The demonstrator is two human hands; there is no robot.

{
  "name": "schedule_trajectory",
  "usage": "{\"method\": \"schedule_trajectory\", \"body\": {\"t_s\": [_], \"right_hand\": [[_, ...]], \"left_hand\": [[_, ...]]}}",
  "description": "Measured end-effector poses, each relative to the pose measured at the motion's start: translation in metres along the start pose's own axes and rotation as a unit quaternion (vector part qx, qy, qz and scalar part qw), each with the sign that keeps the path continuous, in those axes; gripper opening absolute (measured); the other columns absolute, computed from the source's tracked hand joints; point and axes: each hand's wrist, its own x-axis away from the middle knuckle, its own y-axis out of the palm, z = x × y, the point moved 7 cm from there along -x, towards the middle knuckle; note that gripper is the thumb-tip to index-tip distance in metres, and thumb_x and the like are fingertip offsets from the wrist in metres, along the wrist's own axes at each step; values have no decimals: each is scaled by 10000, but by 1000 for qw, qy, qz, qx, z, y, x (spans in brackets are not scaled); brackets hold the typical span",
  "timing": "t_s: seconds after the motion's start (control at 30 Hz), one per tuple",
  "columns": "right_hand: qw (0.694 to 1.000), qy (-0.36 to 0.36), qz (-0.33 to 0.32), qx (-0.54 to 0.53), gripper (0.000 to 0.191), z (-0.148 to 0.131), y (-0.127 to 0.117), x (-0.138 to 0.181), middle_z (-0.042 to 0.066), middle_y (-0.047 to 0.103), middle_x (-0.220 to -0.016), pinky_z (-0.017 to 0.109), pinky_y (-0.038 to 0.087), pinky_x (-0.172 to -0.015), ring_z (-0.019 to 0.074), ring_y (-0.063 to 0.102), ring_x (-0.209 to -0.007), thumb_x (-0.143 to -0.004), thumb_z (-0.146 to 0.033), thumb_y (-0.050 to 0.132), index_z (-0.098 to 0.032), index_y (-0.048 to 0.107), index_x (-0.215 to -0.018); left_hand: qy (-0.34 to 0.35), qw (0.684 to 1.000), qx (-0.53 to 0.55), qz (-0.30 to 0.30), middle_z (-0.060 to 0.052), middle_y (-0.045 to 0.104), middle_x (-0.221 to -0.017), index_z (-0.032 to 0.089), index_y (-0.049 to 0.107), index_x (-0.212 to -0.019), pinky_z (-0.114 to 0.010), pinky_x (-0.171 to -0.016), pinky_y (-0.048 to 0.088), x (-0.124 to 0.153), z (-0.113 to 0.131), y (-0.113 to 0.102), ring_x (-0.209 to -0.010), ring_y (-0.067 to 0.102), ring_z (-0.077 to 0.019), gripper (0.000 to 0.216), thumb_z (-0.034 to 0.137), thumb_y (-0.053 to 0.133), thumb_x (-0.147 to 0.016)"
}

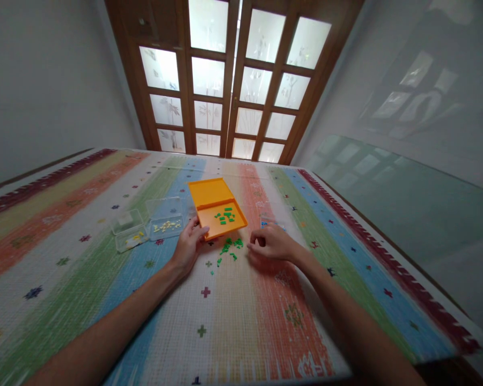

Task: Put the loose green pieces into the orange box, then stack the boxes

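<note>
My left hand [189, 244] grips the near left corner of an orange plastic box [211, 229], thumb over its rim. The box's lid stands open toward the far side, and several green bricks [222, 219] lie inside. Just in front of the box, a loose pile of small green bricks [227, 246] is spread on the tablecloth. To the right of that pile, my right hand [271, 242] hovers with its fingers curled together. Whatever they may hold is too small or hidden to make out.
Left of the orange box are two clear plastic boxes with open lids: one with pale yellow pieces [167, 226], one with brighter yellow pieces [137, 237]. A clear box with blue pieces [265, 222] is partly hidden behind my right hand. A striped tablecloth [233, 321] covers the table.
</note>
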Motion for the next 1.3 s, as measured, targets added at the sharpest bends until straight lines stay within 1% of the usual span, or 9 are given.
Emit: {"method": "schedule_trajectory", "body": {"t_s": [0.03,0.13,0.27,0.5,0.7,0.87,1.0,1.17,1.3], "right_hand": [[1000,8,-17,3,131,3,5,0,-13,589,-563,236,286,-572,103,474,-514,-833,-226,616,-165,725,-794],[999,14,-41,12,230,8,16,-2,-9,631,-652,240,280,-587,119,495,-569,-852,-202,572,-192,741,-1007],[998,23,-65,12,299,8,26,-4,-17,631,-684,249,263,-581,123,477,-575,-850,-167,544,-216,727,-1082],[996,61,-69,15,197,15,30,-1,33,705,-782,251,301,-616,153,572,-681,-888,-237,612,-177,725,-1037],[994,87,-65,32,170,17,25,0,47,713,-790,261,300,-606,162,575,-680,-893,-287,656,-171,726,-995],[998,42,-37,10,197,12,22,0,58,720,-899,260,364,-666,163,604,-748,-886,-242,672,-189,753,-1059],[999,11,-32,-17,147,12,25,1,69,704,-997,263,411,-724,162,628,-819,-913,-228,665,-209,787,-993],[999,-11,-26,-28,135,16,31,1,70,708,-979,266,422,-734,169,633,-845,-932,-188,651,-201,782,-962],[999,-29,-23,-29,131,14,32,2,76,706,-983,261,435,-745,171,634,-862,-928,-162,637,-190,763,-946]], "left_hand": [[1,1000,2,2,-92,747,-1170,163,623,-1197,-359,-912,572,0,1,0,-1037,719,-254,545,232,793,-683],[0,1000,4,6,-93,747,-1180,162,620,-1206,-345,-913,569,1,2,0,-1046,719,-250,562,235,798,-678],[3,1000,3,14,-95,747,-1184,160,637,-1158,-331,-905,570,0,2,-2,-1067,713,-253,524,235,801,-665],[7,1000,-2,15,-90,750,-1148,155,653,-1128,-313,-839,578,-2,3,-3,-1006,717,-238,504,243,806,-655],[2,1000,2,20,-85,750,-1145,157,654,-1153,-308,-877,565,-2,2,-5,-1010,714,-223,529,233,807,-652],[2,1000,7,9,-88,747,-1148,154,647,-1142,-321,-877,575,-3,1,-3,-999,718,-226,517,232,804,-656],[-6,1000,3,14,-84,756,-1135,165,648,-1143,-337,-874,586,-2,1,-4,-1023,721,-247,518,232,806,-654],[2,1000,1,16,-77,763,-1133,166,655,-1138,-333,-926,573,-3,2,-5,-1043,722,-242,520,234,809,-646],[3,1000,-10,16,-81,762,-1140,169,650,-1140,-357,-936,574,-1,4,-4,-1062,718,-258,510,242,796,-657]]}}
